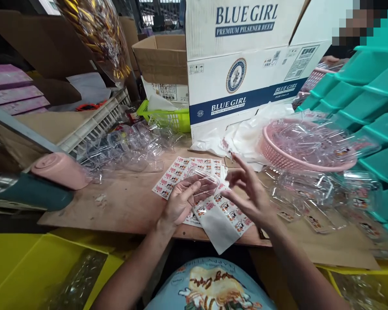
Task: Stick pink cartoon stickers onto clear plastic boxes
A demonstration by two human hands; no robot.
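Observation:
My left hand (185, 196) is closed around a clear plastic case (210, 181), with the thumb on its near side. Beneath it, sheets of cartoon stickers (173, 176) are spread over the wooden table. One sheet hangs past the front edge, and its lower end is a bare white backing (220, 228). To the right, my right hand (247, 189) hovers over the sheets with its fingers apart, and I see nothing held in it. Several clear cases bearing stickers (313, 217) lie on cardboard to the right of that hand.
A pink basket (280, 157) heaped with clear cases stands right, beside stacked teal bins (384, 112). More clear cases (126, 144) pile up at left. A white beer carton (245, 64) blocks the back. Pink (60, 170) and teal (35, 191) bottles lie left. A person's hand (331, 60) shows behind.

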